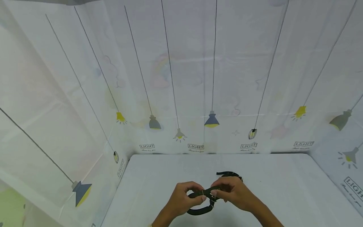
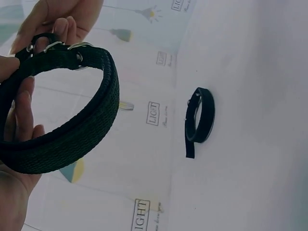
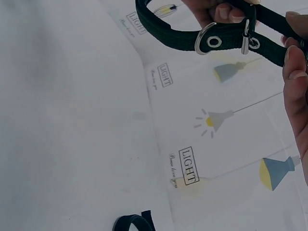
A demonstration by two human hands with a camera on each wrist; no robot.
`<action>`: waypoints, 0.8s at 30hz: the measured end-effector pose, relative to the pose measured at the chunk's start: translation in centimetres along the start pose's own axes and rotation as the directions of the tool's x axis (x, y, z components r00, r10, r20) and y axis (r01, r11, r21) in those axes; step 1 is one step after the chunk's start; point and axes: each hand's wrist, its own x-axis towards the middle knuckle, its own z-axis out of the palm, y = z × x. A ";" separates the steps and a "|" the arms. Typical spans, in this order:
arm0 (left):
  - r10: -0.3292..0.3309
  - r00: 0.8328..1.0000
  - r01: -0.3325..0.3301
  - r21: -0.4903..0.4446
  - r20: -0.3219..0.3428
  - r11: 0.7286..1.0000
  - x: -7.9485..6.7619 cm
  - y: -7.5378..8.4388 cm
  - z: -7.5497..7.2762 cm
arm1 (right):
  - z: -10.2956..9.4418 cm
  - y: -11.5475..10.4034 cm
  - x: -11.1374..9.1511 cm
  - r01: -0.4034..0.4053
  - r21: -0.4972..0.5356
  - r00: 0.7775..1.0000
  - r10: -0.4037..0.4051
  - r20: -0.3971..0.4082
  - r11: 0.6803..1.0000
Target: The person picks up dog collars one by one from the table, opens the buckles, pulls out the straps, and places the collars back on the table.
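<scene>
Both hands hold a dark green dog collar (image 1: 199, 212) in front of the body, its loop hanging below the fingers. The left hand (image 1: 182, 199) pinches the strap between thumb and fingers. On the other side, the right hand (image 1: 236, 193) pinches the strap close to the buckle. A silver D-ring (image 3: 199, 39), a metal eyelet (image 3: 214, 42) and the buckle (image 3: 246, 39) show in the right wrist view. The left wrist view shows the padded band (image 2: 91, 118) curving in a round loop. Fingers hide part of the strap.
A second dark collar (image 2: 207, 115) lies on the white table (image 1: 158, 170), just beyond the right hand, its strap end sticking out. White sheets printed with hanging lamps (image 1: 211, 119) and LIGHT labels stand round the table's back and sides.
</scene>
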 end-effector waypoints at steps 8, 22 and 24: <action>0.012 1.000 -0.014 -0.054 -0.022 0.998 0.0 0.1 0.3 | -0.3 0.1 -0.2 0.039 0.034 0.999 -0.039 -0.018 0.999; 0.036 0.997 -0.042 -0.077 -0.075 0.996 -0.2 0.2 0.6 | 0.0 0.3 -0.2 0.137 0.130 0.988 -0.126 -0.085 0.982; 0.018 0.996 -0.025 -0.078 -0.088 0.997 -0.3 0.3 0.6 | 0.0 0.3 -0.2 0.132 0.139 0.989 -0.121 -0.084 0.981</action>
